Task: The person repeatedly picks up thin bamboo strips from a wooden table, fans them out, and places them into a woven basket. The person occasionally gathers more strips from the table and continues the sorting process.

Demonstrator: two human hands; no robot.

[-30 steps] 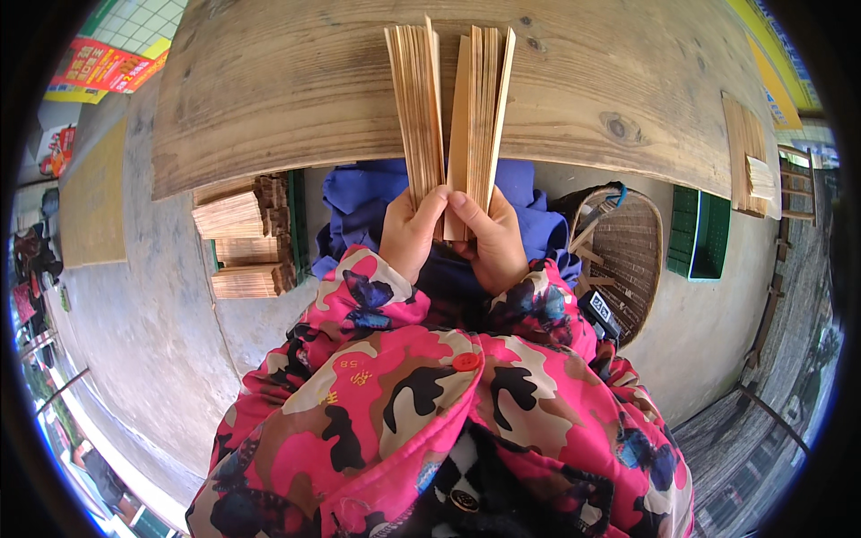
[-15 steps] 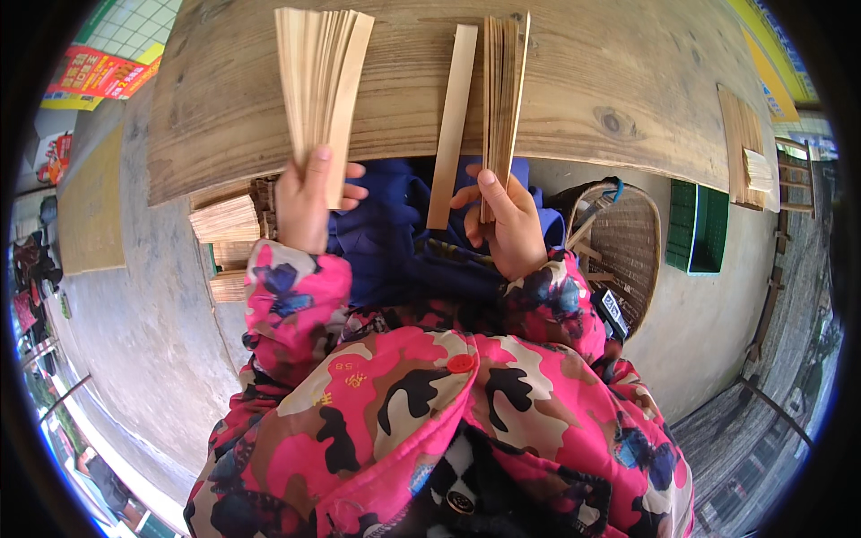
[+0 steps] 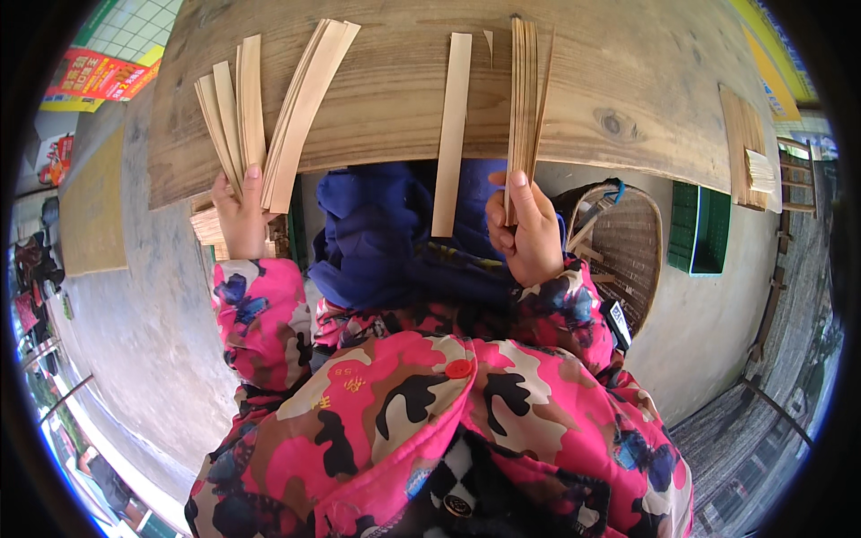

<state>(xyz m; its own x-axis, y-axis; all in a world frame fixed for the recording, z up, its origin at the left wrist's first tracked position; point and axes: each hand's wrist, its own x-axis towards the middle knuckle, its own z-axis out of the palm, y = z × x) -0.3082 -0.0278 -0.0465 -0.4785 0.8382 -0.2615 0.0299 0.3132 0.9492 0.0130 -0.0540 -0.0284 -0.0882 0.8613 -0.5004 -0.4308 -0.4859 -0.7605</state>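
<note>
Fingers (image 3: 221,190) of the left hand (image 3: 240,217) are clamping, with the thumb, on a fanned bunch of thin wooden strips (image 3: 252,108), which is spreading over the worktop (image 3: 395,117). Just to its right, a slanting sheaf of strips (image 3: 309,112) is overhanging the front edge; whether the hand is touching it, I cannot tell. The right hand (image 3: 529,229) is pinching a narrow stack of strips (image 3: 524,103) between thumb and fingers, the stack pointing away from the body. Between the hands, nearer the right, a single pale strip (image 3: 451,134) is jutting past the edge above blue cloth (image 3: 363,238). Farther right, a wicker basket (image 3: 635,255) is standing near a green plastic crate (image 3: 697,233).
</note>
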